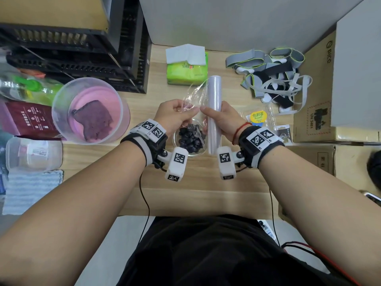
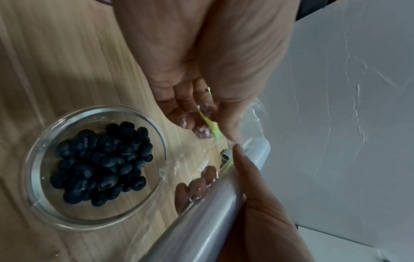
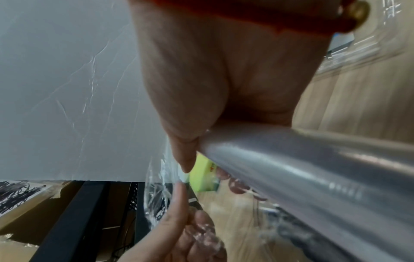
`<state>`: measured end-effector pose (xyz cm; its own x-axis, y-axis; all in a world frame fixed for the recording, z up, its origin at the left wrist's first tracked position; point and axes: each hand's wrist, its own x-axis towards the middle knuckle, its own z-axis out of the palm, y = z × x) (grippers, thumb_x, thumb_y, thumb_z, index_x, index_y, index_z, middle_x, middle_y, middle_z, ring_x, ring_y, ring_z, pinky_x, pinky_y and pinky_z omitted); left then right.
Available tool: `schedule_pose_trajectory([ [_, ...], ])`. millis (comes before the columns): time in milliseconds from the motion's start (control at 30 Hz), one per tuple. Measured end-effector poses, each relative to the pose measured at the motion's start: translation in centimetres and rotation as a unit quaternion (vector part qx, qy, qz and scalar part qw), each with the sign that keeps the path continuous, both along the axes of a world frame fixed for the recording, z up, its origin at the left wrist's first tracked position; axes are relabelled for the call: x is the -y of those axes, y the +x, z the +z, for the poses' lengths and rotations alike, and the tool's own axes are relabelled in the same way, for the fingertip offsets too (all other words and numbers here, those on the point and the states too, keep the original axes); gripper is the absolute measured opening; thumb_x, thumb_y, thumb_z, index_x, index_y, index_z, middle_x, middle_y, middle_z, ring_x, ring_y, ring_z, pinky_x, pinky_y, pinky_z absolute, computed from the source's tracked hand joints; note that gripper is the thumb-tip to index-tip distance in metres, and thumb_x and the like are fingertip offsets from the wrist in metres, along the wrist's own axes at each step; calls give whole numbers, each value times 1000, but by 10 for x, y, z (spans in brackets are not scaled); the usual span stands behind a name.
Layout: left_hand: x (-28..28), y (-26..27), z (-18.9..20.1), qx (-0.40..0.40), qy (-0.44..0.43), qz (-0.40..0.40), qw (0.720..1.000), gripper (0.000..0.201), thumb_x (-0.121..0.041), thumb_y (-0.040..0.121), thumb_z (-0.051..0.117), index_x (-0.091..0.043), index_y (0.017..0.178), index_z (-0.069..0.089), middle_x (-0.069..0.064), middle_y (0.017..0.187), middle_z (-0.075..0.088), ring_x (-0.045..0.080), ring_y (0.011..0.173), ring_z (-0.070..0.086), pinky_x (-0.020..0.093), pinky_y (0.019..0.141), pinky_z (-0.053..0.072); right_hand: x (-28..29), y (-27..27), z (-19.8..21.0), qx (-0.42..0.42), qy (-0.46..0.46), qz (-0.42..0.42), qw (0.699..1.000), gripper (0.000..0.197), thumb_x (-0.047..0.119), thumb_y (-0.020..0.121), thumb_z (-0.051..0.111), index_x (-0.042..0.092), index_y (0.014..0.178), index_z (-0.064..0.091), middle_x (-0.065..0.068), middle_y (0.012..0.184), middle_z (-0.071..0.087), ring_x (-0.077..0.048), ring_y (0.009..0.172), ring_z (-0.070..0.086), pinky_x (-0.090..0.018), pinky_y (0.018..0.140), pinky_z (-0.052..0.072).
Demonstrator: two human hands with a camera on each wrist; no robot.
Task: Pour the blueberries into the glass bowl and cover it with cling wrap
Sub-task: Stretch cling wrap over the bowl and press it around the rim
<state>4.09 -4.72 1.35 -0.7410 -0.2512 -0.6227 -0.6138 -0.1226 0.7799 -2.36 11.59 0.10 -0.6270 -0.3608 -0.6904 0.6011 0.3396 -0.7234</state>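
At the centre of the head view the glass bowl (image 1: 190,139) sits on the table (image 1: 185,182), already filled with blueberries (image 1: 190,138) and not yet covered. Just above it the right hand (image 1: 223,118) wraps its grip around the cling wrap roll (image 1: 214,112), thumb on the near side. The left hand (image 1: 175,115) pinches the loose film (image 1: 195,93) at its free edge, drawn a short way off the roll. The film looks thin, limp and clingy, likely to crease or stick to itself, so it is best held at the corners and kept taut. The roll seems light and stiff but smooth, best gripped mid-length. The bowl is breakable.
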Motion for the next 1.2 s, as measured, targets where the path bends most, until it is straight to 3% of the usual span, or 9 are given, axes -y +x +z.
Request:
schedule_pose_trajectory([
  [67,2,1,-2,-7,-8,29,1000,8,-22,90,72,-15,90,70,4,80,65,13,59,61,23,56,52,0,0,-2,-9,8,2,1000,66,49,71,80,8,110,45,-6,75,54,-27,64,60,-50,68,59],
  [200,1,1,-1,-3,14,93,996,35,-36,105,43,-12,84,59,3,71,58,26,69,69,22,46,49,1,-2,-2,-21,21,5,1000,59,47,77,76,8,109,45,-3,78,54,-18,63,57,-39,65,55],
  [300,-4,1,6,21,30,147,988,41,-41,107,31,-12,82,47,-1,54,48,20,53,69,19,40,44,1,0,-2,-24,17,8,1000,61,50,70,77,7,104,50,-6,74,59,-26,65,58,-44,67,55],
  [467,-2,4,9,92,93,54,990,76,-80,76,45,-10,101,63,1,68,56,12,54,55,26,53,52,0,8,-6,-26,0,10,1000,36,34,86,72,6,95,51,-6,71,55,-21,56,55,-33,58,51],
  [600,-10,16,-1,66,90,-9,994,32,-43,94,62,-11,88,66,0,71,64,10,61,62,22,60,55,5,13,-4,-37,-1,36,999,30,30,91,67,5,100,53,-7,72,55,-17,55,56,-29,53,53],
  [800,-7,24,-8,24,-11,52,998,38,-37,105,40,-15,75,48,-1,54,66,16,55,66,33,63,58,12,19,-13,-21,13,49,998,63,53,72,77,2,100,54,-10,78,58,-28,70,61,-57,77,56],
  [933,-6,31,-5,5,-106,59,993,35,-35,106,36,-14,83,51,4,53,54,22,38,54,24,41,41,17,25,-20,-44,66,66,995,88,70,55,79,4,106,51,-3,80,58,-19,68,60,-45,69,57],
  [1033,-2,37,-11,12,-153,82,985,25,-29,105,39,-13,98,58,2,61,49,15,31,43,20,32,32,22,30,-20,-38,51,59,996,94,62,59,83,-3,117,50,-6,79,65,-19,65,65,-42,68,60],
  [1200,6,52,-33,2,-231,64,971,24,-31,101,41,-27,94,64,-5,69,58,19,52,51,30,54,41,18,36,-24,-46,71,62,994,73,50,67,84,5,116,54,-2,93,69,-14,80,67,-33,73,56],
])
